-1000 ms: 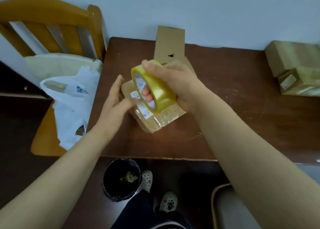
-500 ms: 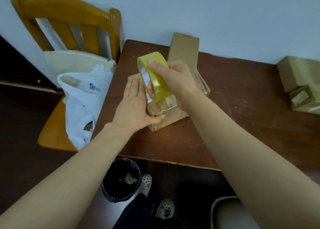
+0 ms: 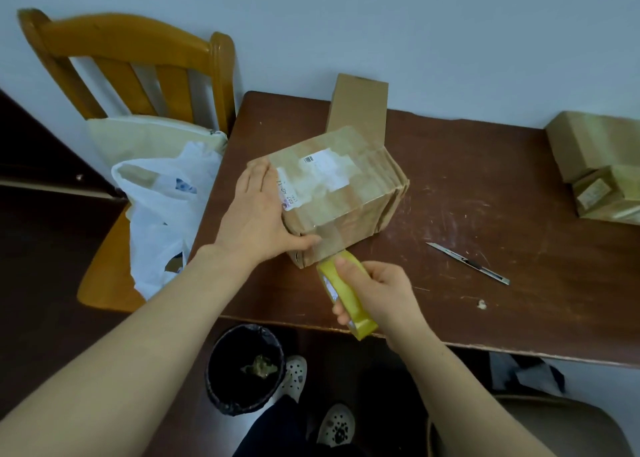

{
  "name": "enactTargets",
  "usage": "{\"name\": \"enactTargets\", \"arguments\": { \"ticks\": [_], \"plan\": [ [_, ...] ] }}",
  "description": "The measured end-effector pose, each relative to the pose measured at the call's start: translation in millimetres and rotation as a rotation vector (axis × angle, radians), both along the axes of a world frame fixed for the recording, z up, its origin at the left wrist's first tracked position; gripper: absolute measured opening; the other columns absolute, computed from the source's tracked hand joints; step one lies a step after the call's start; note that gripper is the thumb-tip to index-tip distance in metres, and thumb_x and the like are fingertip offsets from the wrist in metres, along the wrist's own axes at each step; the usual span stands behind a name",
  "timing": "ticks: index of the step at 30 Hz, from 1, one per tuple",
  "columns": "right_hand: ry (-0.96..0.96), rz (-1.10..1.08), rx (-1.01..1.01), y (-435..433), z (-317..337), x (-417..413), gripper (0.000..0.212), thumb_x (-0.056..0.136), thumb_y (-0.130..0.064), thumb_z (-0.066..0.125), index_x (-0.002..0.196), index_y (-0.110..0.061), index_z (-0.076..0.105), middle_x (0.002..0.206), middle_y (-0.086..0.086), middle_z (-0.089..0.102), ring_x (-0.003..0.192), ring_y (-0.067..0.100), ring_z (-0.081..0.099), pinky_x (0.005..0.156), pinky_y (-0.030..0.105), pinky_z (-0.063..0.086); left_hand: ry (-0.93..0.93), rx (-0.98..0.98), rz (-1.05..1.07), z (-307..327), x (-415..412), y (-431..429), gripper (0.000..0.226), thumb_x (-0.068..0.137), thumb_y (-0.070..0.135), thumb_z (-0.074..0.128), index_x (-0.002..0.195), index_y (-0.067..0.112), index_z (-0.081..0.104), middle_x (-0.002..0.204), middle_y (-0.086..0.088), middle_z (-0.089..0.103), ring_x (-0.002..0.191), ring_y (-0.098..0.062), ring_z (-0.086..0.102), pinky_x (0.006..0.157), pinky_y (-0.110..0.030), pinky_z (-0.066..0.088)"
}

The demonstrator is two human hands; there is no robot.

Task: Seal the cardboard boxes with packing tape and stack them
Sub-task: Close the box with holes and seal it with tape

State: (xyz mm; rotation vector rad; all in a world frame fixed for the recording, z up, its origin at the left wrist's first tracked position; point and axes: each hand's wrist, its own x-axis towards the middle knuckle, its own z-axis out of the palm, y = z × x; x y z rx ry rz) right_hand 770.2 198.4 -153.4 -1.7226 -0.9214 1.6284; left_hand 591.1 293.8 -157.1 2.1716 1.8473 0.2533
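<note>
A person tapes a cardboard box (image 3: 332, 193) on a brown counter (image 3: 485, 214).

The box sits toward the counter's left end, with glossy tape across its top and down its near face. The left hand (image 3: 258, 214) lies flat against the box's left edge, fingers straight, bracing it. The right hand (image 3: 377, 290) grips the yellow tape roll (image 3: 346, 297) just near the box, its strip apparently uncut. A knife (image 3: 467, 262) lies to the right. Two more boxes (image 3: 595, 145) wait far right, so cutting and stacking seem left.
</note>
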Motion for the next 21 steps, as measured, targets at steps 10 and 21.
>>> {"name": "enactTargets", "arguments": {
  "ticks": [10, 21],
  "plan": [
    [-0.158, 0.100, 0.012, 29, -31, -19, 0.037, 0.089, -0.047, 0.058, 0.086, -0.011, 0.066, 0.057, 0.007, 0.069, 0.048, 0.019, 0.065, 0.069, 0.041, 0.060, -0.151, -0.166, 0.154, 33, 9, 41, 0.064, 0.077, 0.062, 0.045, 0.127, 0.023, 0.038, 0.137, -0.011, 0.045, 0.125, -0.027, 0.044, 0.093, -0.040, 0.041],
    [-0.144, 0.099, -0.008, 41, -28, -23, 0.031, 0.090, -0.040, 0.056, 0.088, -0.010, 0.064, 0.056, 0.006, 0.069, 0.046, 0.021, 0.064, 0.069, 0.041, 0.060, 0.231, 0.041, -0.148, -7, 45, 11, 0.089, 0.086, 0.071, -0.001, 0.152, 0.012, -0.005, 0.160, -0.010, -0.011, 0.146, -0.020, -0.014, 0.113, -0.041, -0.016]
  ]
}}
